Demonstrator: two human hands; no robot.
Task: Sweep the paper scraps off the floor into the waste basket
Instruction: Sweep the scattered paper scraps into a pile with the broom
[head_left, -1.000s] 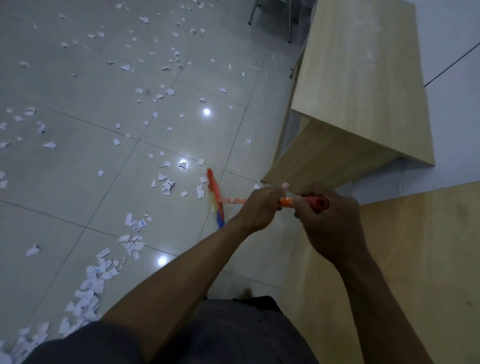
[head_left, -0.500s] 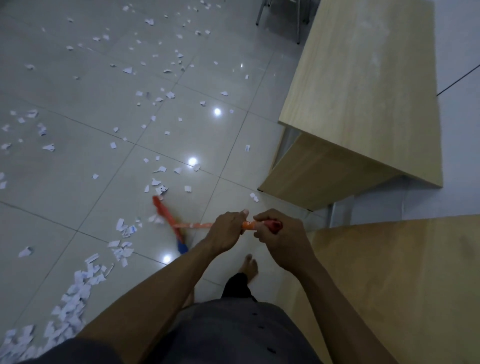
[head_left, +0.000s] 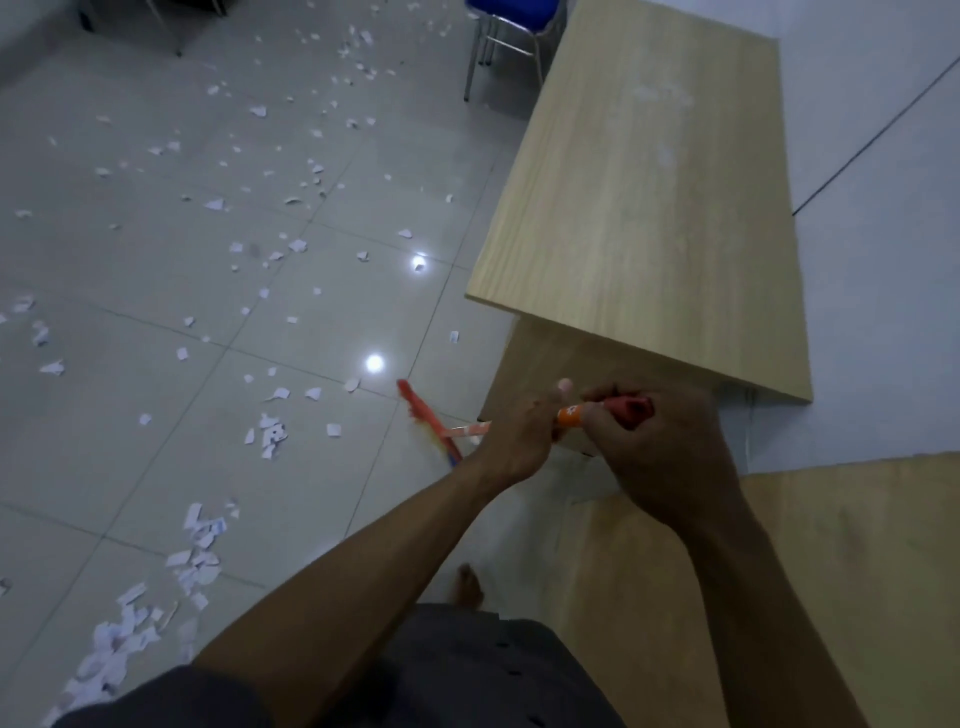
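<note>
At the near edge are the person's dark grey shorts (head_left: 467, 675), with one bare foot (head_left: 470, 584) on the pale grey tiled floor (head_left: 130, 291) just beyond them. To the near left lies a heaped line of white paper scraps (head_left: 119, 644).

Both forearms reach forward to the broom. The left hand (head_left: 519, 436) has its fingers (head_left: 540, 415) clamped round the orange broom handle (head_left: 569, 415), one fingertip lifted. Just right of it, the right hand (head_left: 660, 457) has its fingers clamped on the handle's red end cap (head_left: 631, 408).

The red broom head (head_left: 421, 410) sits on the floor left of the hands, near the corner of the light wooden desk surface (head_left: 649, 208). Half a second ago it lay further left, touching a small cluster of scraps (head_left: 270, 431). Now it is apart from that cluster, on its right. The hands have kept the same grip.

A second light wooden surface (head_left: 831, 571) fills the near right. Further out, loose scraps dot the tiles to the left and far side. The view has tipped up since the earlier frame, and a blue-seated metal chair (head_left: 514, 15) now shows at the far edge beside the desk.
</note>
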